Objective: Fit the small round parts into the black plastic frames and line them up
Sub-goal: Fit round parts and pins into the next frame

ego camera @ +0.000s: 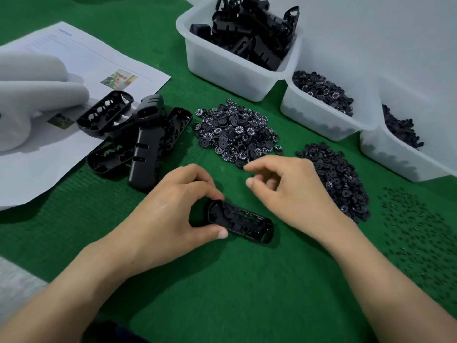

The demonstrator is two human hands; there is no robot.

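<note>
Head view: low in the centre of the frame, on the green mat [235, 280], we see the left hand [173, 211] pinching the near end of a black frame [241, 224] between thumb and curled fingers. The frame lies flat with its open side up. Just right of it, the right hand [291, 189] hovers with its fingers loosely curled. We cannot tell if it holds a part. Its fingertips reach the edge of the pile of numbered round parts [235, 132]. More loose frames [146, 144] lie at centre left.

Green ribbed mat [235, 280] over the table, pale grey wall [383, 33] behind.
</note>
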